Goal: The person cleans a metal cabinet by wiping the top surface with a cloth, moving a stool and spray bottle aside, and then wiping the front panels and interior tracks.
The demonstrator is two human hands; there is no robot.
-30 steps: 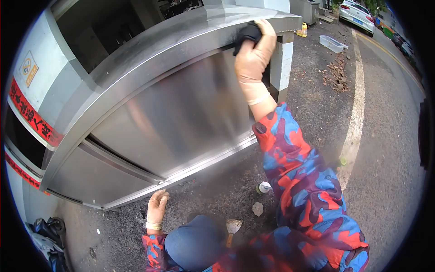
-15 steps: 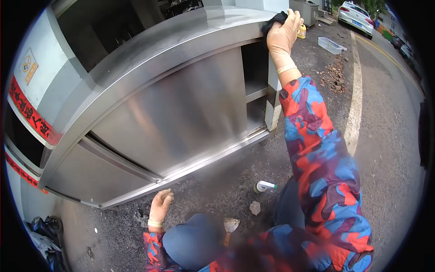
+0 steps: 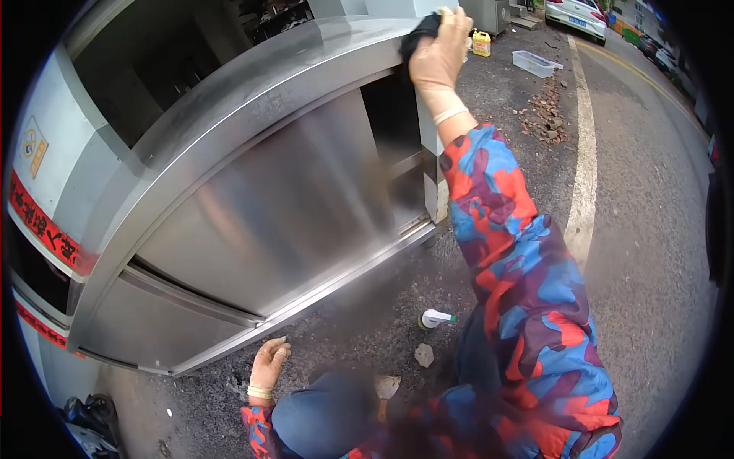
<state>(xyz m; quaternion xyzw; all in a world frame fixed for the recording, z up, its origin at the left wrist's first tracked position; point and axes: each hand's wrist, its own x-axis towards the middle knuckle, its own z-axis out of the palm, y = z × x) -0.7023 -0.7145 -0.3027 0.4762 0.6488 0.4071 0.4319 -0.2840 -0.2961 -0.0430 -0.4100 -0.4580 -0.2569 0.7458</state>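
Observation:
A stainless steel cabinet (image 3: 275, 191) with sliding doors stands in front of me, its right end partly uncovered by the door. My right hand (image 3: 441, 61), in a thin glove, is raised to the top edge at the right corner. It is closed on a black cloth (image 3: 418, 42) pressed against the metal. Low down by my knee, my gloved left hand (image 3: 267, 363) hangs free with fingers loosely bent and nothing visible in it. Near my feet are a white spray bottle (image 3: 436, 317) with a green tip and a scraper (image 3: 388, 385), its handle partly hidden.
A pale stone (image 3: 423, 354) lies near the bottle. Farther off are a yellow jug (image 3: 481, 43), a clear plastic tub (image 3: 537, 63), brick rubble (image 3: 547, 115) and a parked white car (image 3: 577, 15). A parked scooter (image 3: 92, 421) is at the lower left.
My view has turned a little, so the cabinet and street sit farther left. My right hand stays with the cloth at the cabinet's top corner. The left hand has barely moved.

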